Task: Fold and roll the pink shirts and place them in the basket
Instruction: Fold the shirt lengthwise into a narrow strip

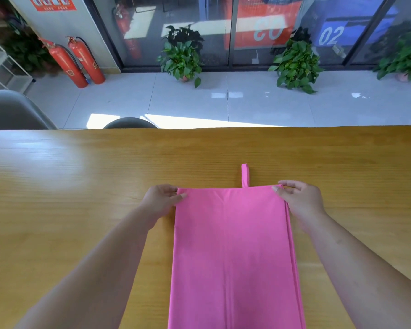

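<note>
Head view shows a pink shirt (233, 252) folded into a long, smooth rectangle, lying flat on a wooden table (81, 198) and running from the near edge toward the middle. A narrow strap (245, 175) sticks out past its far edge, and stacked layers show along its right side. The left hand (160, 200) pinches the shirt's far left corner between thumb and curled fingers; the right hand (299, 198) pinches the far right corner the same way. Beyond the table's far edge stand a grey chair (12, 111) and a dark chair back (129, 123), two red fire extinguishers (78, 62), and potted plants (182, 58) along a glass wall. Nothing on the table crowds the shirt
</note>
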A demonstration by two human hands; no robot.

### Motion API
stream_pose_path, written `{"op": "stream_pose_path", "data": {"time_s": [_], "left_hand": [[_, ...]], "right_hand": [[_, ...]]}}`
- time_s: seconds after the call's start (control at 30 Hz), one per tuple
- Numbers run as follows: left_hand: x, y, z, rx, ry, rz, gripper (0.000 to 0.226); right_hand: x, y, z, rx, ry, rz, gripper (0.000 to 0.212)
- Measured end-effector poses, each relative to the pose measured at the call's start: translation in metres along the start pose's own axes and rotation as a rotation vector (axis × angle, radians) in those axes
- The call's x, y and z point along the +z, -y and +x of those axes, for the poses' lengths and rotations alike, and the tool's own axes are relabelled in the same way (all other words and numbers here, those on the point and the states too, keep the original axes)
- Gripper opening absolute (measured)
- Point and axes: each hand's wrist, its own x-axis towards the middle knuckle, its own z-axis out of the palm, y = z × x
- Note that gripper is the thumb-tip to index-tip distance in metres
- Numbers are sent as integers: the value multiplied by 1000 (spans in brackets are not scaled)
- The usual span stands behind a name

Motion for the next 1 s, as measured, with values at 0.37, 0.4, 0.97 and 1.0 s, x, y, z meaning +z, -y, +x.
{"op": "stream_pose_path", "data": {"time_s": [0.37,0.4,0.97,1.0], "left_hand": [[-40,-33,-54,247,303,-519,21],[-41,-33,-59,258,328,-593,21],[-12,-21,-31,216,-195,-123,28],[-11,-26,-27,225,-207,-128,28]], "right_hand": [[-71,75,-53,-185,355,383,34],[-74,73,-55,-172,366,465,34],[-36,37,-32,-215,12,154,20],[-36,43,-28,-240,-13,143,20]]}}
